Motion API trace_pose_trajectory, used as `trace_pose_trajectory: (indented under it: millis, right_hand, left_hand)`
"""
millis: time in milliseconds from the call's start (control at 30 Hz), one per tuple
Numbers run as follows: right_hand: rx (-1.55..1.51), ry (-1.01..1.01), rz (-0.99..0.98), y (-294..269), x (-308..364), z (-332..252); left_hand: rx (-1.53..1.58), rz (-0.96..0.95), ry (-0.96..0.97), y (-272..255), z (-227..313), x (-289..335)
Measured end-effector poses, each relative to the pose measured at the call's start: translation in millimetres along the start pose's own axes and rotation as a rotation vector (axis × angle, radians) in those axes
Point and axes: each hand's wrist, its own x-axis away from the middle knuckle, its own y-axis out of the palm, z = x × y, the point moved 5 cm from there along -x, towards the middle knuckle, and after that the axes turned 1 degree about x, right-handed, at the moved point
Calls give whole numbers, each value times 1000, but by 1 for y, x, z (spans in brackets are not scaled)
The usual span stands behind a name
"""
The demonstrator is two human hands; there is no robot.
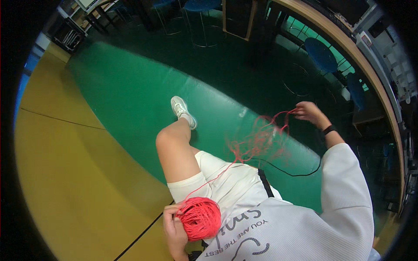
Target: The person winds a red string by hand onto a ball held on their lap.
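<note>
A round ball of red cord (pixel 200 218) rests against my lap, and my left hand (pixel 175 228) is closed around its left side. One strand runs from the ball up across my white shorts (pixel 235 179) to a loose, blurred tangle of red cord (pixel 261 141). That tangle hangs in the air over the green floor. Out to the far right, my right hand (pixel 308 112) is raised, its fingers pinched on the upper end of the tangled cord. A dark band circles my right wrist.
A yellow surface (pixel 78 152) curves along the left beside the green floor (pixel 130 95). Blue stools (pixel 321 54) stand beyond, near a wood-edged table (pixel 361 52) on the right. A thin black cable (pixel 296 175) crosses near my right side. My white shoe (pixel 183 112) is ahead.
</note>
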Motion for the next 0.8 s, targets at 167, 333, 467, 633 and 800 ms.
trace_pose_trajectory:
  millis: [167,333,467,633,800]
  right_hand:
    - [502,271,-284,98,-34,173]
    - [746,189,-836,245,3,219]
    - [934,-232,-738,298,1,216]
    - [819,53,-805,321,-18,200]
    - [1440,-744,-313,254,-28,61]
  left_hand:
    - [-20,-91,86,11,8,5]
    - [21,19,106,5,-13,10]
    - [55,101,101,2,-25,21]
    - [117,135,136,2,-28,20]
    - [183,159,153,0,-30,24]
